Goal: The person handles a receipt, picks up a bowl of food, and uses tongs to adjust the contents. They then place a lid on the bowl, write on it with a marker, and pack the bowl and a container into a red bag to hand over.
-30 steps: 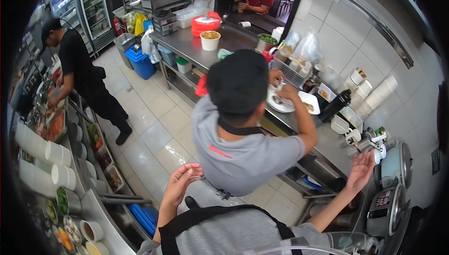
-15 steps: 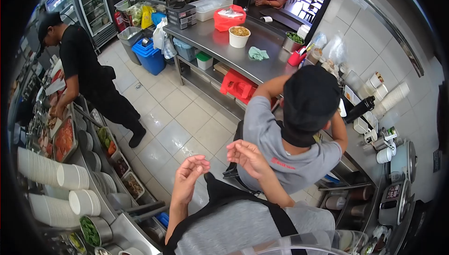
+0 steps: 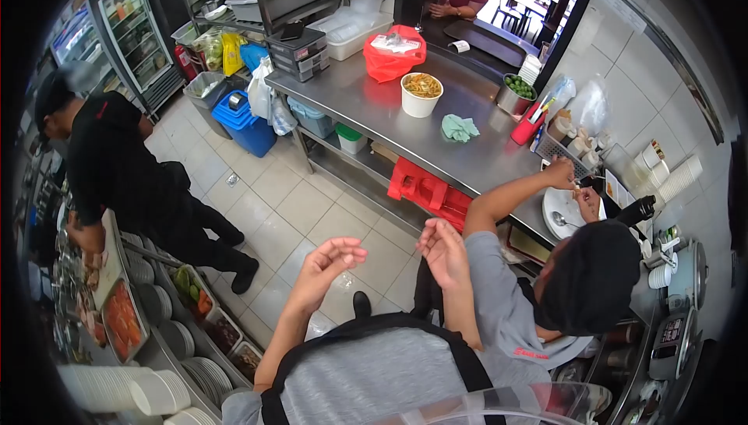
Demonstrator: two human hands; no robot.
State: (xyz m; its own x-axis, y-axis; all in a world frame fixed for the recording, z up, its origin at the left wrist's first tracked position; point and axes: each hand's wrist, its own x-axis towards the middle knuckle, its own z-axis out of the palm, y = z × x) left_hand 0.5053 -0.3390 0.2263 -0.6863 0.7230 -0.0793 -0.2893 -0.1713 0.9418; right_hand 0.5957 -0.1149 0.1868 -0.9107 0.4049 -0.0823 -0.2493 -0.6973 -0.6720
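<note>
My left hand (image 3: 329, 268) is raised in front of my apron, fingers loosely curved and thumb apart, with nothing in it. Opposite it, my right hand (image 3: 446, 255) is also lifted, its fingers half bent and holding nothing. A gap separates the two hands, and tiled floor shows between them. Close to my right hand is the grey sleeve (image 3: 499, 273) of a co-worker. Beyond the hands, on the steel counter (image 3: 343, 90), stand a white tub of food (image 3: 421, 96), a red plastic bag (image 3: 392, 55) and a crumpled green cloth (image 3: 460, 128).
The co-worker in a black cap (image 3: 596, 277) bends over a white plate (image 3: 557, 207) with a spoon. Another person in black (image 3: 125, 152) works at the left counter. Stacked white bowls (image 3: 160, 390) stand lower left. A red crate (image 3: 428, 195) sits under the counter; a blue bin (image 3: 245, 125) stands beyond.
My view has shifted forward, nearer the counter. My hands stay raised and empty. The co-worker in grey has moved right, hands now visible at the plate.
</note>
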